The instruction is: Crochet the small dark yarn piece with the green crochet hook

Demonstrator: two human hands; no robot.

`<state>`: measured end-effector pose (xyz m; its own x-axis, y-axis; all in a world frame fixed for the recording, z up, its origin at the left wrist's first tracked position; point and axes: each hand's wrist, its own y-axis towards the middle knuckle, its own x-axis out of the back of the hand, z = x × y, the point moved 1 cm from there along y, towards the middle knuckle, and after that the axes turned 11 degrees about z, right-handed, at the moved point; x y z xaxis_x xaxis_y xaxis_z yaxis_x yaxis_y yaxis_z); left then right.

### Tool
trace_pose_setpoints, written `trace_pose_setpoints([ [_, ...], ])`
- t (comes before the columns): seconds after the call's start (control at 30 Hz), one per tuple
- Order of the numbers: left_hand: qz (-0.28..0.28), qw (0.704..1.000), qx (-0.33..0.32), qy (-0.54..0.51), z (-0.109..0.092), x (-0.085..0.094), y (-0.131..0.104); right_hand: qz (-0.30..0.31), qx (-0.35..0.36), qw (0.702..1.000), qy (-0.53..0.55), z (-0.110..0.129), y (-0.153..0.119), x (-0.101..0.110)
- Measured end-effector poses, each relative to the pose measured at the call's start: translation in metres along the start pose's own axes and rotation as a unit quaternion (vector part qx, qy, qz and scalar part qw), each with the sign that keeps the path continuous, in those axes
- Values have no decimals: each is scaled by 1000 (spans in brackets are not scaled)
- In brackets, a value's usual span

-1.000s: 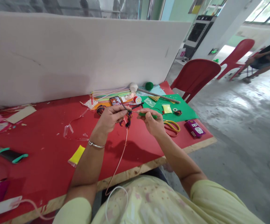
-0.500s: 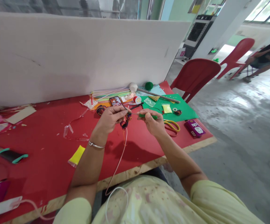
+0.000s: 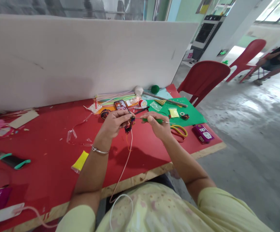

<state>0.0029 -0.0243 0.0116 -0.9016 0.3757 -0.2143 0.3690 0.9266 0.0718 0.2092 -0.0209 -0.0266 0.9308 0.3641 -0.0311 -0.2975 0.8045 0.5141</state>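
Over the red table, my left hand (image 3: 117, 121) pinches a small dark multicoloured yarn piece (image 3: 128, 126), which hangs below its fingertips with a thin orange strand. My right hand (image 3: 158, 124) is closed around the green handle of a thin metal hook (image 3: 158, 120). The hook's tip points left and meets the yarn at my left fingertips. Behind my left hand lie a phone (image 3: 120, 104) and a coil of dark cord (image 3: 105, 113). Yellow-handled scissors (image 3: 179, 130) rest just right of my right hand.
A green sheet (image 3: 195, 119) bears a yellow packet (image 3: 174, 112). A purple packet (image 3: 202, 133) lies at the right edge. Left are another yellow packet (image 3: 81, 161) and a black-and-teal tool (image 3: 14, 161). A white partition (image 3: 82, 58) stands behind; a person sits far right.
The hanging yarn piece has shifted slightly and looks more bunched below my left fingers. My right hand has tilted a little, and the hook's metal back end now shows at its right.
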Motion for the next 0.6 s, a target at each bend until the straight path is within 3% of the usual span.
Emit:
trace_pose_setpoints([
  [0.33,-35,999,-23,-18,0,18,0,62,23,994,-92,23,32,-8],
  [0.47,-60,997,-28,-34,-2,20,1,52,17,998,-42,10,40,-16],
  [0.6,-70,994,-42,-78,-3,25,0,41,-24,995,92,-14,51,-24],
])
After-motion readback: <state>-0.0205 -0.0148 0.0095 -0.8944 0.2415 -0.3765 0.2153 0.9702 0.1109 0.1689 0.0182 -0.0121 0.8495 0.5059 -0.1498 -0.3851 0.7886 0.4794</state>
